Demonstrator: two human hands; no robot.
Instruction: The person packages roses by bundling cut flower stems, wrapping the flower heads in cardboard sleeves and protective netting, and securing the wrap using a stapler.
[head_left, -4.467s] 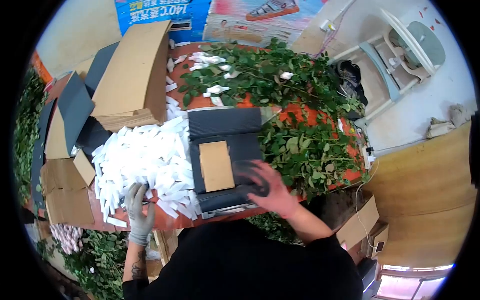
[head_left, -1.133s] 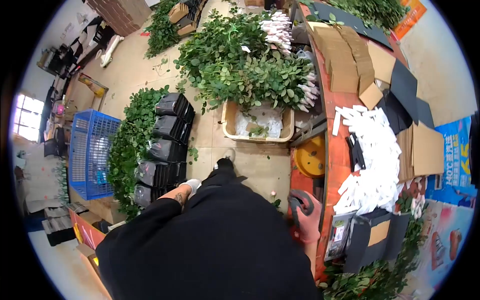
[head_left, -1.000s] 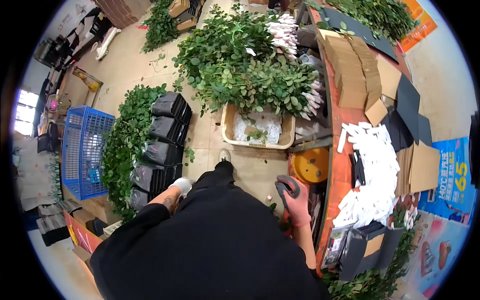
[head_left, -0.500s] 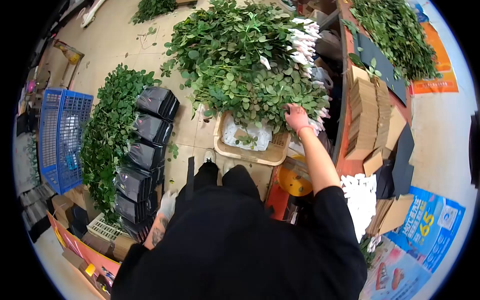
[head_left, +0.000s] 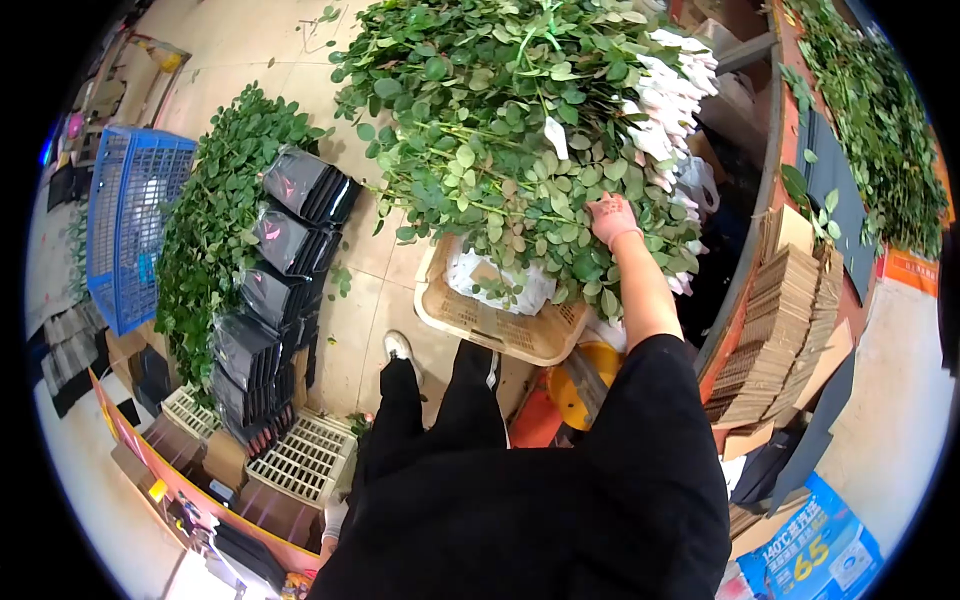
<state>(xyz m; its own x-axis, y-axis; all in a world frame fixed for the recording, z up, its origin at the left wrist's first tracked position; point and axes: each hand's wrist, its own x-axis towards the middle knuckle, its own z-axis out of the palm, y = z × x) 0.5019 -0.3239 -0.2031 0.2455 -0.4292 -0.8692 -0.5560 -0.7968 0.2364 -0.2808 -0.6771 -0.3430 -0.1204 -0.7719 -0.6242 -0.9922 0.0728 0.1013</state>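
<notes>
My right hand (head_left: 613,220), in a pink glove, reaches into the large pile of leafy rose stems (head_left: 480,150). Its fingers are partly among the leaves, and what they grip, if anything, is hidden. White-wrapped flower heads (head_left: 672,95) line the right side of the pile, near that hand. Beneath the pile is a cream plastic basket (head_left: 480,325) with white material (head_left: 500,283) inside. My left hand (head_left: 335,515), in a pale glove, hangs low beside my dark clothing, near a cream slatted crate (head_left: 305,458). Its fingers are mostly hidden.
Black-wrapped bundles (head_left: 270,295) with green foliage (head_left: 215,210) stand in a row on the left, beside a blue crate (head_left: 135,225). On the right, a red-edged table (head_left: 745,290) holds stacked cardboard (head_left: 775,335). A yellow round object (head_left: 572,395) lies below it.
The view has swung from the table to the floor piles. My right hand has left the table's edge and reached the rose pile. My left hand has moved down, close to my body.
</notes>
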